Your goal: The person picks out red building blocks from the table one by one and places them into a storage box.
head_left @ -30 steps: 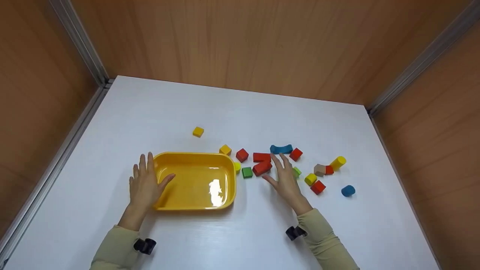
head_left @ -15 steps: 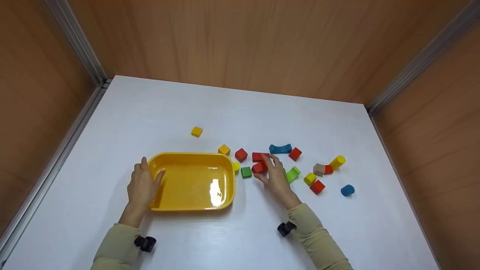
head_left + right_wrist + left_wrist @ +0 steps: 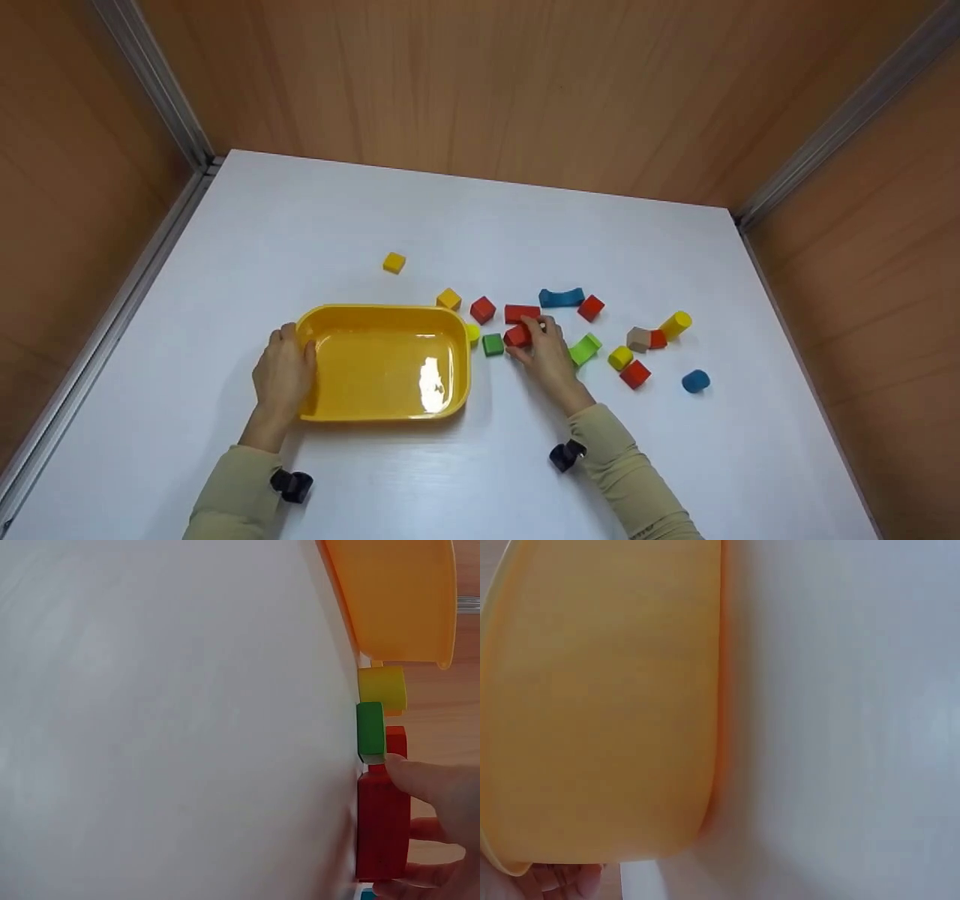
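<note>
In the head view my left hand [image 3: 283,379] grips the left rim of the yellow tray [image 3: 309,375], thumb over the edge. The left wrist view shows its fingers [image 3: 570,881] curled beneath the tray's rim. My right hand [image 3: 551,360] pinches a red block [image 3: 517,336] right of the tray. In the right wrist view the thumb is at one end of this red block [image 3: 382,829], fingers at the other, and its lower side is close to the table. A green cube [image 3: 493,345] sits just left of it, and another red block [image 3: 522,313] lies behind.
A yellow cylinder [image 3: 473,335] stands against the tray's right side. Nearby lie a light green block [image 3: 585,349], a blue arched block [image 3: 561,298] and several other coloured blocks. A yellow block [image 3: 394,262] lies behind the tray. Wooden panels [image 3: 465,90] border the white table.
My left hand has lowered from spread fingers to a grip on the tray's rim. The right hand has moved left and down and taken hold of the red block.
</note>
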`<state>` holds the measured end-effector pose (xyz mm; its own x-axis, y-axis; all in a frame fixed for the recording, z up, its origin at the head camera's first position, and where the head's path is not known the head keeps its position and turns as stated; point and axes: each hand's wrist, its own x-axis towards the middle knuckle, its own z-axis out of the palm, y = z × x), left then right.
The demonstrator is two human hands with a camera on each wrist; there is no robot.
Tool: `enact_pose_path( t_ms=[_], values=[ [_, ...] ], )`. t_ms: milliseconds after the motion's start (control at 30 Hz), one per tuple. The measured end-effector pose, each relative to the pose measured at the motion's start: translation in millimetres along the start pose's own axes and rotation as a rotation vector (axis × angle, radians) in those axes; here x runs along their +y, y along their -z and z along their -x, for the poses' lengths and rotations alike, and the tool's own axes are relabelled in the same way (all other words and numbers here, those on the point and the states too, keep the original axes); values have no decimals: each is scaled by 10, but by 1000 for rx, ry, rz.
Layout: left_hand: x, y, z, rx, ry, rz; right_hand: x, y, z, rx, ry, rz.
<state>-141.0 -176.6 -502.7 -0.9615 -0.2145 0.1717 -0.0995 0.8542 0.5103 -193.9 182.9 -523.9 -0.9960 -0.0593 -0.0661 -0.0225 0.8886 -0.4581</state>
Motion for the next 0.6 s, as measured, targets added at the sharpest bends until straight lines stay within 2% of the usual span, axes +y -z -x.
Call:
enact_pose_path(
  t_ms=[433, 600],
  values=[
    [-16, 9, -9, 0, 11, -20, -24, -4, 13, 11, -20, -20],
    [-12, 22, 3, 5, -1, -35, -21, -12, 46, 51, 31, -3]
  ],
)
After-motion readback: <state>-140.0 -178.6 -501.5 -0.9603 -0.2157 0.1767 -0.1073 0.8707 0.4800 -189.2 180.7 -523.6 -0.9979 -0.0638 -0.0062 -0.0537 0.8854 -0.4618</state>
